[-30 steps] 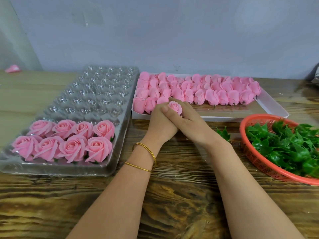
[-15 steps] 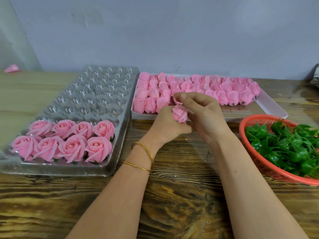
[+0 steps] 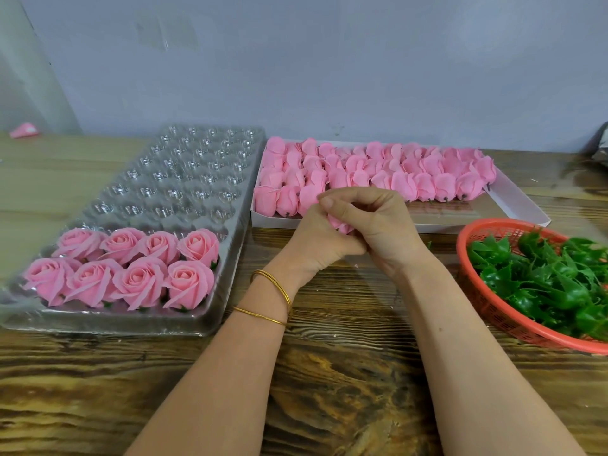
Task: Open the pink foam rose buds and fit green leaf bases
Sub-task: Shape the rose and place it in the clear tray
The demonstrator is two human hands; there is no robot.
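Our left grip (image 3: pixel 316 246) and right grip (image 3: pixel 383 233) both curl round one pink bud (image 3: pixel 337 222), mostly hidden between them, above the tabletop (image 3: pixel 329 373) just before the box (image 3: pixel 526 213).

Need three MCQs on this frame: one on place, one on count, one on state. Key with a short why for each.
1. Where does the red basket of green leaf bases stand?
A. at the person's left
B. at the person's right
C. against the wall

2. How many opened roses sit in the clear tray?
A. four
B. twelve
C. eight

3. The bud being worked on is:
A. gripped between the left hand and the right hand
B. lying in the basket
C. seated in the tray

Key:
1 B, the basket sits beside the right forearm.
2 C, there are two rows of four at the tray's near end.
3 A, pink petals show between both hands.
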